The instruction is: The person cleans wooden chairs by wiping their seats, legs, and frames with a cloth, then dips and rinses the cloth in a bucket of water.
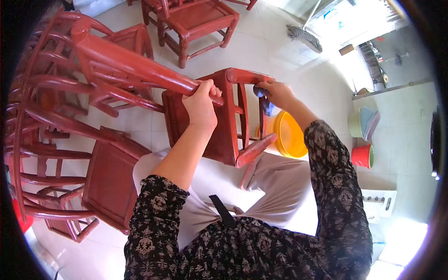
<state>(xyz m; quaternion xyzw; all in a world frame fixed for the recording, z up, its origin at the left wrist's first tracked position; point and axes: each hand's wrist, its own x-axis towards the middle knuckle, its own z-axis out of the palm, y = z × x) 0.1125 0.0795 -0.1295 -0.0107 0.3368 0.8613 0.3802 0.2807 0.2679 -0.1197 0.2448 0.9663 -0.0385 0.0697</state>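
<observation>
A red wooden chair is tipped over in front of my legs, its legs and crossbars turned towards the right. My left hand is closed around the end of a long, rounded red wooden post of the chair. At the chair's right end, my right hand grips a dark blue-grey cloth against a bar between the legs. Part of the cloth hangs below the fingers. Just beyond it, a yellow bucket stands on the floor, partly hidden by the chair.
Several red chairs crowd the left, one with its seat close to my leg. Another chair stands at the back. A grey mop head lies on the tiled floor. Along the right wall are a red bucket and a green bin.
</observation>
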